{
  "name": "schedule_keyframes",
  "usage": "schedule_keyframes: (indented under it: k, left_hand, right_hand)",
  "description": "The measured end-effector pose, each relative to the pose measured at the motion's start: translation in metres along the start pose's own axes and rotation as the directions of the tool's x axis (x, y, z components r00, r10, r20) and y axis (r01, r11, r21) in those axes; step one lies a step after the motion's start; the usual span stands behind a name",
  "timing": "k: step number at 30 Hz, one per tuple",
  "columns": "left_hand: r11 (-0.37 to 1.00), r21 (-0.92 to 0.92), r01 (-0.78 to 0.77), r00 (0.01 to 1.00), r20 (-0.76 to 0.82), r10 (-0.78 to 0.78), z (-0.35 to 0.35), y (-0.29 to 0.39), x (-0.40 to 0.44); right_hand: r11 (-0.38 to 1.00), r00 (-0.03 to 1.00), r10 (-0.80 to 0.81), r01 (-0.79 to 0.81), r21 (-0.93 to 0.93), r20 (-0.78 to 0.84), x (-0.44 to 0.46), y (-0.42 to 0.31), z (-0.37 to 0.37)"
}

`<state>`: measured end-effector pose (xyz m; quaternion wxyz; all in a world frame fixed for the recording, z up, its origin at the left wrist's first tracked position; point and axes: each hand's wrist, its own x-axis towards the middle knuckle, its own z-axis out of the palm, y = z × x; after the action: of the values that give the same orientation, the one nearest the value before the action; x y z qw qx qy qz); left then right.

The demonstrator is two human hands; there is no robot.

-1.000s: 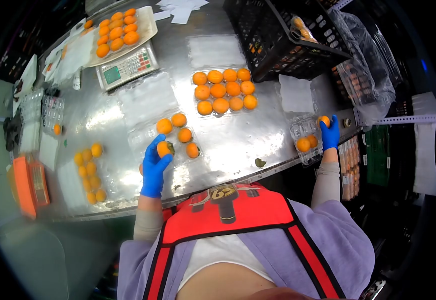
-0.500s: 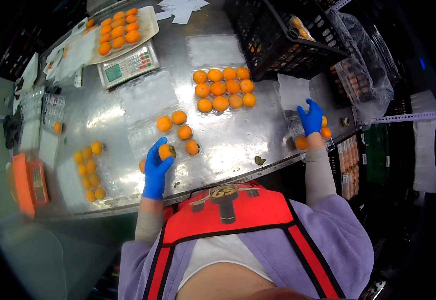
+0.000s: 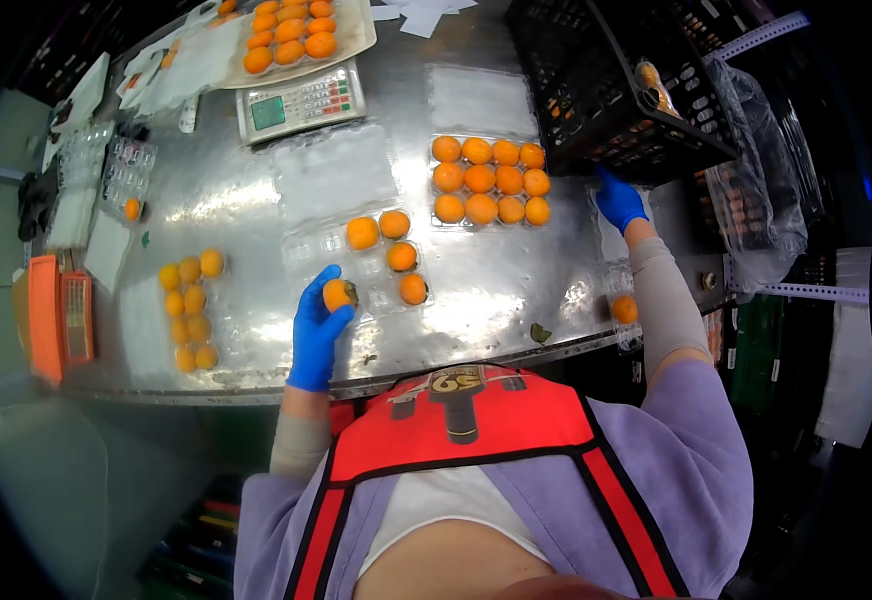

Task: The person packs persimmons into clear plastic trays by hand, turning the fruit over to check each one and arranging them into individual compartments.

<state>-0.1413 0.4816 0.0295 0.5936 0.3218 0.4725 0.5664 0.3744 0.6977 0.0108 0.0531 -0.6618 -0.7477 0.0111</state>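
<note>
My left hand (image 3: 316,335), in a blue glove, is closed around an orange persimmon (image 3: 337,294) with a green calyx. It is above the front of the metal table, beside a clear tray (image 3: 336,245) where several persimmons sit on the right side. My right hand (image 3: 621,204), also gloved in blue, stretches toward the lower edge of the black crate (image 3: 611,130). Its fingers look extended, with the tips in shadow, and I see nothing held. Below that forearm, a persimmon (image 3: 624,309) lies in another clear tray at the table edge.
A filled tray of persimmons (image 3: 479,180) sits mid-table. Another persimmon group (image 3: 193,300) is at the left, near an orange box (image 3: 46,320). The scale (image 3: 301,103) stands at the back, bearing more fruit. A leaf scrap (image 3: 540,333) lies near the front edge.
My right hand has moved away from the persimmons at the right edge, up to the black crate. My left hand still holds its persimmon. The camera view has shifted.
</note>
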Motion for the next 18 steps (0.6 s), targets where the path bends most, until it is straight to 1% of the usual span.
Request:
schedule_keyframes:
  k: [1,3,4,6,7,8,9,10,11,12,13,14,15,16,17,18]
  left_hand:
    - [1.000,-0.002,0.004,1.000,-0.011,-0.004,-0.001,-0.001,0.000]
    - [1.000,-0.005,0.018,1.000,-0.012,-0.018,-0.001,-0.002,0.000]
    - [1.000,-0.009,0.028,1.000,-0.012,-0.028,-0.001,-0.002,0.001]
    - [0.999,-0.008,0.051,0.999,-0.012,-0.051,0.004,0.000,0.005]
    - [0.998,-0.011,0.069,0.997,-0.019,-0.069,0.007,0.003,0.005]
    - [0.998,-0.008,0.059,0.998,-0.020,-0.059,0.011,0.008,0.007]
    - [0.999,0.029,0.030,0.999,-0.012,-0.030,0.011,0.009,0.009]
    - [1.000,0.029,0.009,1.000,0.003,-0.009,0.014,0.014,0.010]
    - [1.000,-0.001,0.002,1.000,0.003,-0.002,0.017,0.017,0.011]
    - [1.000,-0.021,-0.016,1.000,0.012,0.017,0.020,0.023,0.012]
    - [0.998,-0.045,-0.033,0.999,0.033,0.034,0.024,0.028,0.013]
    - [0.999,-0.040,-0.035,0.999,0.021,0.036,0.027,0.032,0.013]
    - [0.997,-0.035,-0.074,0.996,0.043,0.075,0.029,0.035,0.014]
    - [0.993,-0.031,-0.110,0.991,0.068,0.112,0.031,0.037,0.014]
    - [0.994,-0.027,-0.110,0.992,0.065,0.112,0.033,0.039,0.014]
    - [0.989,0.002,-0.148,0.986,0.080,0.147,0.035,0.041,0.015]
  right_hand:
    - [1.000,1.000,-0.002,0.002,0.001,0.005,0.002,0.004,0.001]
    - [0.990,0.997,-0.061,0.066,-0.129,0.038,0.006,0.011,0.001]
    - [0.990,0.997,-0.060,0.065,-0.125,0.040,0.007,0.013,0.001]
    - [0.952,0.986,-0.167,0.160,-0.261,-0.004,0.012,0.009,0.004]
    - [0.951,0.984,-0.174,0.159,-0.266,-0.036,0.015,0.012,0.007]
    - [0.950,0.979,-0.192,0.169,-0.261,-0.064,0.020,0.011,0.015]
    - [0.959,0.992,-0.125,0.129,-0.254,0.036,0.015,-0.016,-0.008]
    - [0.968,0.981,-0.194,0.194,-0.157,0.015,0.020,-0.004,0.002]
    - [0.940,0.974,-0.220,0.228,-0.254,0.061,0.023,0.003,0.004]
    - [0.913,0.967,-0.208,0.247,-0.325,0.150,0.023,0.005,0.002]
    - [0.882,0.963,-0.183,0.250,-0.399,0.199,0.025,0.019,0.012]
    - [0.899,0.963,-0.185,0.246,-0.362,0.193,0.025,0.034,0.021]
    - [0.914,0.965,-0.184,0.238,-0.327,0.187,0.021,0.030,0.018]
    - [0.915,0.964,-0.189,0.242,-0.324,0.187,0.017,0.025,0.016]
    - [0.908,0.970,-0.188,0.231,-0.349,0.153,0.013,0.020,0.013]
    - [0.901,0.975,-0.188,0.219,-0.375,0.117,0.009,0.011,0.008]
